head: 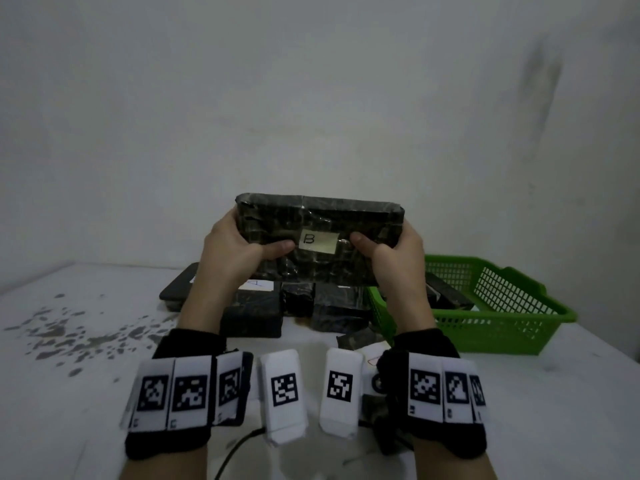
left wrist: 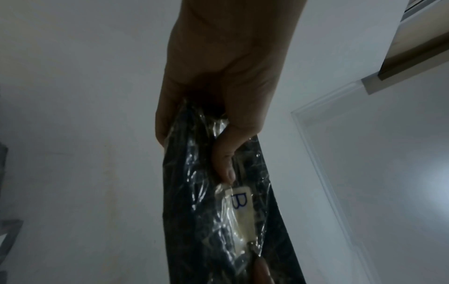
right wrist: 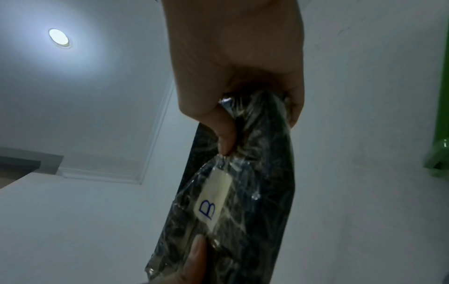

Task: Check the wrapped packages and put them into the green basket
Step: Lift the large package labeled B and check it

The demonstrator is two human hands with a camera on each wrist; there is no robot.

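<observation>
From the head cam, both hands hold a flat dark package wrapped in shiny clear film (head: pixel 318 240) up above the white surface (head: pixel 86 358). The left hand (head: pixel 232 251) and right hand (head: pixel 394 258) grip its short ends, thumbs flanking a pale paper label marked B (head: pixel 317 241). A green plastic mesh basket (head: pixel 502 306) sits to the right, more dark packages (head: pixel 270 306) beside it.

Left wrist cam: thumb presses the film just beside the label, the other fingers curl behind.

Right wrist cam: same pinch, mirrored.

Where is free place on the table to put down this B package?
Bare tabletop lies left of the dark package pile, though speckled. The middle is crowded with packages up to the green basket; the basket's right part looks open.
</observation>
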